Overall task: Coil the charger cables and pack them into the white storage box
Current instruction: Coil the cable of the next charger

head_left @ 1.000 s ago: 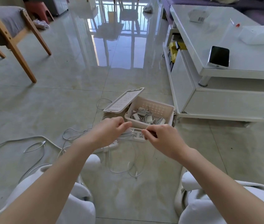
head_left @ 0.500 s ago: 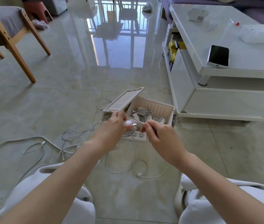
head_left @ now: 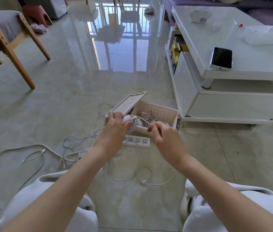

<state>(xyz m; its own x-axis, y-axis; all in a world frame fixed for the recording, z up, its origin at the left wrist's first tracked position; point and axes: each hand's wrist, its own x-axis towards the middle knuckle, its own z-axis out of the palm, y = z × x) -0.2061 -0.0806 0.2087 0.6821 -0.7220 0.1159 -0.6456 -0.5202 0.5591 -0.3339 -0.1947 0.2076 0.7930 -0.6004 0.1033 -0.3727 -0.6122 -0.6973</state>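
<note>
The white storage box (head_left: 174, 115) stands open on the floor, its lid (head_left: 125, 104) leaning on the left edge, with several coiled chargers inside. My left hand (head_left: 117, 124) grips a white charger (head_left: 129, 120) with cable wound around it, just in front of the box's near left corner. My right hand (head_left: 162, 133) pinches the white cable (head_left: 142, 120) that runs from that charger, over the box's near wall. More white cable (head_left: 149, 182) trails from the hands down to the floor between my knees.
A white power strip (head_left: 137, 141) lies in front of the box. Loose white cables (head_left: 37, 154) spread over the floor to the left. A white coffee table (head_left: 249, 74) with a phone (head_left: 221, 58) stands right. A wooden chair (head_left: 10, 46) is far left.
Both hands rose from the power strip toward the box with the charger. The cable on the floor has been drawn in and its loop shifted.
</note>
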